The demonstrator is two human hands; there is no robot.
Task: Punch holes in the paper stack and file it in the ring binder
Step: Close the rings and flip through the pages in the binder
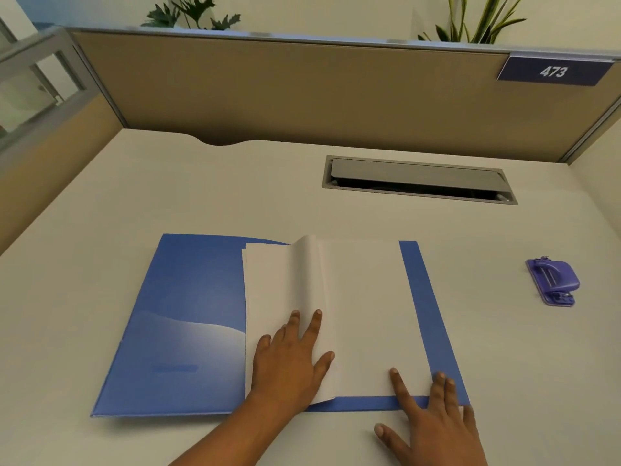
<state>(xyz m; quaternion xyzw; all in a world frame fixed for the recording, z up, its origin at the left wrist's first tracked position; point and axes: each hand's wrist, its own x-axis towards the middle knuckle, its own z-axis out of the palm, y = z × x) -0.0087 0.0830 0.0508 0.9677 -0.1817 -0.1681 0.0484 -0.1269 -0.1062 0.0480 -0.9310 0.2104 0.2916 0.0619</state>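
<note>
A blue binder (181, 324) lies open and flat on the desk. White paper (366, 307) sits inside it, with several sheets turned over to the left and bulging at the spine. My left hand (289, 361) presses flat on the turned sheets, fingers spread. Resting at the binder's near right corner, my right hand (433, 418) has its fingers apart, the fingertips touching the paper's lower right edge and the blue cover. A purple hole punch (552, 280) stands alone on the desk to the right, away from both hands.
A grey cable hatch (420, 179) is set into the desk behind the binder. A tan partition (302, 89) with a sign reading 473 (554, 71) closes off the back. Plants show above the partition.
</note>
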